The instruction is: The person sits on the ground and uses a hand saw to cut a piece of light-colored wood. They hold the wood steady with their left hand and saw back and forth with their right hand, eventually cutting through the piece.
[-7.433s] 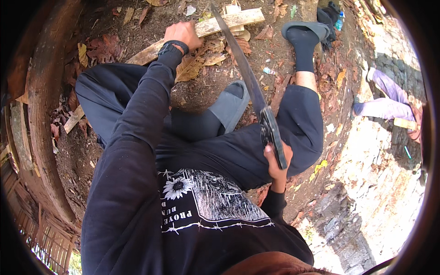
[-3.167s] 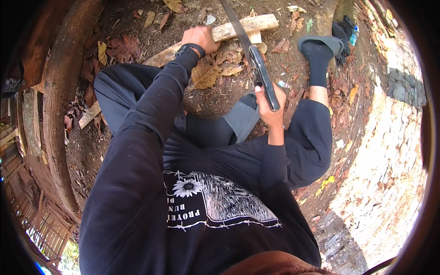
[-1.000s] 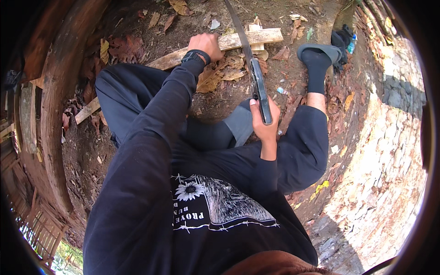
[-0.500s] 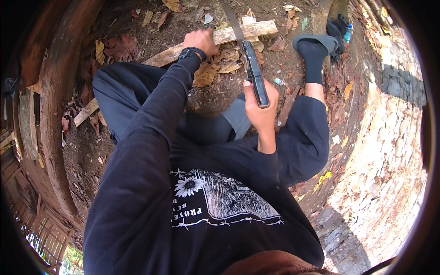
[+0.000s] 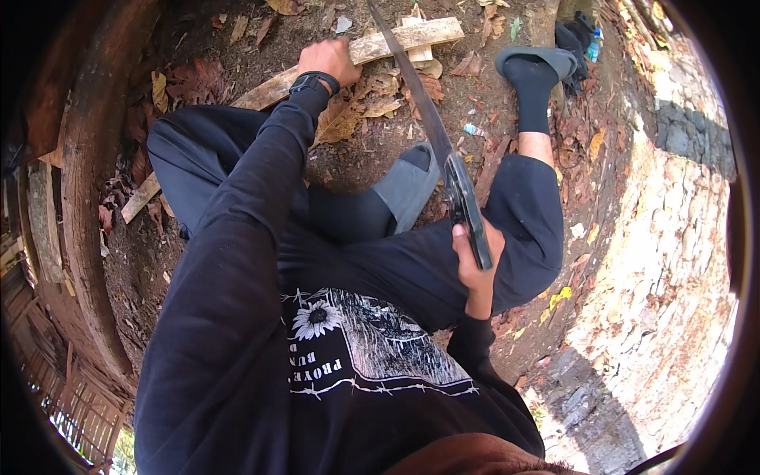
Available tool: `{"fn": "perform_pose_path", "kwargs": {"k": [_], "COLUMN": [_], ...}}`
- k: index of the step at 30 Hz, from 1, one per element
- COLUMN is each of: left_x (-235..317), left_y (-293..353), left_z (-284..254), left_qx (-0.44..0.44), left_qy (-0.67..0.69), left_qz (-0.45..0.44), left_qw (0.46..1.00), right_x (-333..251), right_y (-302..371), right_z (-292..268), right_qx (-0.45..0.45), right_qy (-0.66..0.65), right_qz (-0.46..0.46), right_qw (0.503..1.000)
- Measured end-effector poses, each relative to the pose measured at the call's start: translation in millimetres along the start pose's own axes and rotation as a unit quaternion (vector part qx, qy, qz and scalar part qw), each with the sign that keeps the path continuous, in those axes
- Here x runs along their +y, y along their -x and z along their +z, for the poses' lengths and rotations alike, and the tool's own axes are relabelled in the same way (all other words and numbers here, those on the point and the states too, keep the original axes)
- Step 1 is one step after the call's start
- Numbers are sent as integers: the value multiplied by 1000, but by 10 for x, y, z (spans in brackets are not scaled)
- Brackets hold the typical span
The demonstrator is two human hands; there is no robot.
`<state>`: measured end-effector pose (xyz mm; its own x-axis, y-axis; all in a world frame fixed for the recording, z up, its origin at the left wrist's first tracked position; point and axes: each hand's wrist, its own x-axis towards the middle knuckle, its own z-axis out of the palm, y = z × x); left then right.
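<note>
My right hand (image 5: pixel 480 257) is closed round the dark handle of a handsaw (image 5: pixel 427 111), beside my right knee. Its long narrow blade slants up and to the left, lying across a pale wooden board (image 5: pixel 408 38) near the board's right end. My left hand (image 5: pixel 331 63) grips that board left of the blade, pressing it from above, with its fingertips partly hidden. A small pale wood block (image 5: pixel 419 54) lies under the board's right part, just right of the blade. The board's left stretch runs down behind my left knee.
Dry leaves (image 5: pixel 336 120) litter the brown dirt floor. A thick wooden post (image 5: pixel 79 198) stands at the left. My sandalled right foot (image 5: pixel 529 75) is at the upper right, near a dark cloth bundle (image 5: pixel 571 47). Sunlit rough ground (image 5: pixel 665 261) spreads along the right.
My right hand has drawn the saw back toward me and to the right, so more of the blade shows on my side of the board. My left hand stays on the board.
</note>
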<state>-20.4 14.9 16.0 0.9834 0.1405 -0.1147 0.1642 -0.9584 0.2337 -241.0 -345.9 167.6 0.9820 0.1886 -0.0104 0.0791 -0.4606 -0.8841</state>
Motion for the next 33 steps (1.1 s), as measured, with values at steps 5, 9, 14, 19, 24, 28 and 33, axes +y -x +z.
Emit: {"fn": "perform_pose_path", "kwargs": {"k": [5,9,14,19,24,28,33], "left_x": [30,7,9,6,74,-53,92], "left_y": [-10,26,9,-24,-28,29,19], "left_z": [-27,-30,-34,-34,2,68,63], "left_qx": [8,1,14,-10,0,32,30], "left_qy": [8,8,11,7,-3,-16,-24], "left_qz": [11,4,16,0,9,5,27], "left_qw": [1000,1000,1000,1000,1000,999,999], "right_x": [353,352,285,474,237,-34,103], "right_y": [-837,-756,-796,-839,-714,368,-429], "right_z": [634,693,693,646,582,-66,429], "right_qx": [11,-6,1,9,-1,12,-1], "right_qy": [-45,-21,-29,-36,-47,1,-18], "right_qz": [-53,-38,-34,-72,-20,20,-46], "right_qw": [998,999,999,997,999,1000,999]}}
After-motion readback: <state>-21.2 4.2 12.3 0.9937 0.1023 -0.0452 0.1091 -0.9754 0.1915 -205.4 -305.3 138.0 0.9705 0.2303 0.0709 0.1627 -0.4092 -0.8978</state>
